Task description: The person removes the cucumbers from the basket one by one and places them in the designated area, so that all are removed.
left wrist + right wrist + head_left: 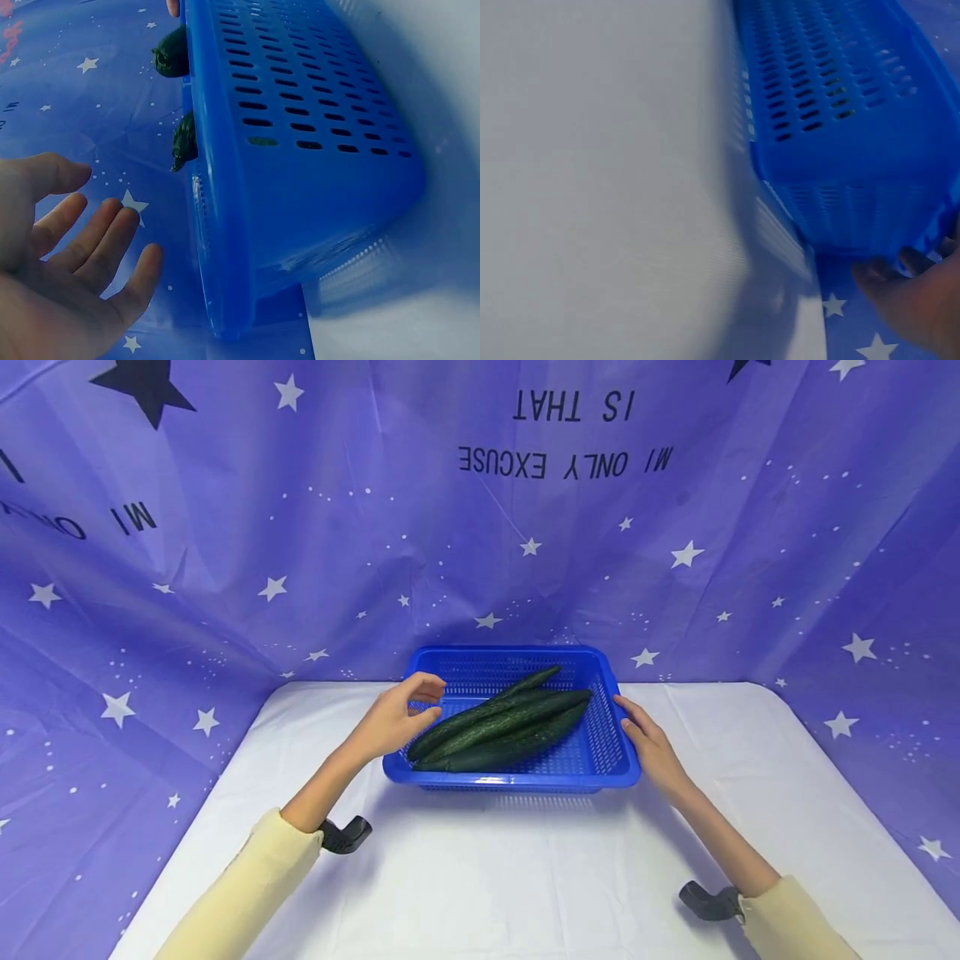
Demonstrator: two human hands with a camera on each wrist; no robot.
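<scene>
Long, dark green cucumbers (502, 727) lie side by side, slantwise, in a blue plastic basket (510, 780) with perforated walls. Above the basket's left end, my left hand (393, 714) is bent with thumb and fingers apart, holding nothing. The left wrist view shows that hand (90, 262) beside the rim, near two cucumber ends (184, 141). My right hand (652, 747) grips the basket's right rim. In the right wrist view, its fingertips meet the rim at the lower right, and part of the hand (922, 307) is cut off by the frame edge.
The basket is at the far side of a table with a white cloth (480, 877). Directly behind hangs a purple curtain (480, 568) with stars and lettering, which also runs along both sides. A black wrist mount (347, 835) juts out below the left sleeve, another (708, 902) by the right.
</scene>
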